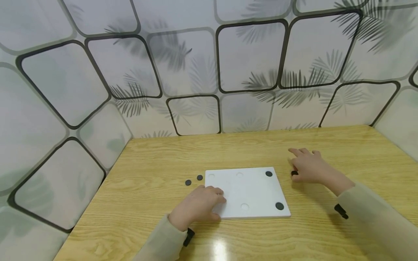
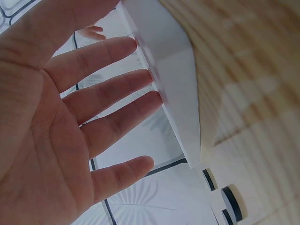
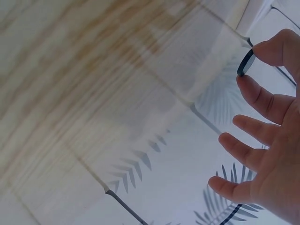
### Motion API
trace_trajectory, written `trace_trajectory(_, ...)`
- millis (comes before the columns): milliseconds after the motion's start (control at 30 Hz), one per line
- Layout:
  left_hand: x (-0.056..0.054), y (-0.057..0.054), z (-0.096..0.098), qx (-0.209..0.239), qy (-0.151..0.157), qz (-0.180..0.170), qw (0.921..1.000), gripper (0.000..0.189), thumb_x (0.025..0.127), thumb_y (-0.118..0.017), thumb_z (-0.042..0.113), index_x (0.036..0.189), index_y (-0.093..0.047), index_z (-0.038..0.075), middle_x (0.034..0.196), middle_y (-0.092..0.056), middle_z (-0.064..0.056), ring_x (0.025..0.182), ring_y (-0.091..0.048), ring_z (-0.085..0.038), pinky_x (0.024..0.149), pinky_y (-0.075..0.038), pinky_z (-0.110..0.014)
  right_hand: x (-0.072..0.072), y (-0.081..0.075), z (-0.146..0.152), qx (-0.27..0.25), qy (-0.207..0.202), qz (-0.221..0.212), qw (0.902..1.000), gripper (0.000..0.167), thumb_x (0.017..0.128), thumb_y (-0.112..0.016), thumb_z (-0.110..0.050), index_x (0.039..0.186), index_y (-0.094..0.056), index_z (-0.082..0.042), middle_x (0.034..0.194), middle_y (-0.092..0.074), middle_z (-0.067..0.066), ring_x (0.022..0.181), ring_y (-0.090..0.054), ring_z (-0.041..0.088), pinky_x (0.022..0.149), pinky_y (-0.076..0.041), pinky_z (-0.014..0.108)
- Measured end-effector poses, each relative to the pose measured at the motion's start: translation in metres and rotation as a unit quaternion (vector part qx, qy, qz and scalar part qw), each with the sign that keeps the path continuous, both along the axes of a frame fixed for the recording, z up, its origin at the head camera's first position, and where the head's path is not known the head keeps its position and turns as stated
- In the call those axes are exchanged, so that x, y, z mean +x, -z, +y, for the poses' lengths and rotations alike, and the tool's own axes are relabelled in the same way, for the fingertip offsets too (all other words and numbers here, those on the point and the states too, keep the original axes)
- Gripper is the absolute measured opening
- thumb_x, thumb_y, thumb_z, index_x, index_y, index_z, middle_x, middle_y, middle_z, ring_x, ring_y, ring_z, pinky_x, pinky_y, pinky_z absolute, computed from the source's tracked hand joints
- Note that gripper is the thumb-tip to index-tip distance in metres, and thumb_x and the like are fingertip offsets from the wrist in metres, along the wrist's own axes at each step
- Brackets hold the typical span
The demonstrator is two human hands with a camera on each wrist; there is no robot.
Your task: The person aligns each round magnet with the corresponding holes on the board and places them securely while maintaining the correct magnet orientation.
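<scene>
A white rectangular board [image 1: 261, 192] with shallow round recesses lies flat on the table. Two black discs stand out at its right side, one black disc [image 1: 269, 174] at the far corner and another [image 1: 279, 206] at the near corner. My left hand [image 1: 200, 204] rests at the board's near left corner. In the left wrist view its fingers [image 2: 112, 112] are mostly straight and the fingertips touch the board's edge [image 2: 178, 89]. Right of the board, above the table, my right hand [image 1: 310, 167] pinches a black disc [image 3: 246, 63] between thumb and index finger, its other fingers spread.
Two loose black discs lie on the wooden table [image 1: 147, 203] left of the board, one [image 1: 188, 182] a little nearer than the other [image 1: 200, 177]. Patterned panels [image 1: 192, 65] enclose the table at the back and sides.
</scene>
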State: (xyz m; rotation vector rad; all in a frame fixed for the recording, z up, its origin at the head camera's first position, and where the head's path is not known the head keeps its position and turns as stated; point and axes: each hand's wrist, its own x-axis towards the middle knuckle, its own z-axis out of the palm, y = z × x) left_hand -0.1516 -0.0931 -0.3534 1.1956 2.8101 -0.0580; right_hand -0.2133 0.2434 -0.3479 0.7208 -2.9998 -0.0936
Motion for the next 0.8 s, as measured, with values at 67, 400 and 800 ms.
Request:
trace_trajectory(67,0.0,0.0,0.0,0.0,-0.001,-0.001,1.0,0.042,0.067,-0.074,0.035,0.105,-0.066,0.02,0.114,-0.057,0.002,0.1,-0.053,-0.014,0.078,-0.042,-0.032,0.001,0.0,0.0,0.0,-0.004,0.007,1.0,0.024,0.068,-0.066,-0.024,0.056,-0.045,-0.019,0.125,-0.04,0.027,0.108,-0.038,0.047,0.074,-0.027,0.069)
trace_trajectory(400,0.0,0.0,0.0,0.0,0.0,-0.003,1.0,0.041,0.068,-0.073,0.035,0.106,-0.065,0.02,0.115,-0.056,0.002,0.101,-0.053,-0.015,0.08,-0.042,-0.033,0.005,-0.001,-0.002,-0.014,-0.004,0.006,0.9999,0.023,0.067,-0.069,-0.025,0.058,-0.048,-0.02,0.127,-0.039,0.026,0.11,-0.036,0.046,0.078,-0.021,0.07)
trace_trajectory(800,0.001,-0.002,0.001,-0.004,-0.003,-0.007,1.0,0.041,0.068,-0.073,0.035,0.106,-0.065,0.02,0.115,-0.056,0.002,0.101,-0.052,-0.014,0.08,-0.042,-0.033,0.01,-0.001,-0.014,-0.025,-0.021,0.017,0.9993,0.024,0.065,-0.068,-0.025,0.056,-0.046,-0.021,0.126,-0.041,0.024,0.11,-0.037,0.044,0.08,-0.02,0.07)
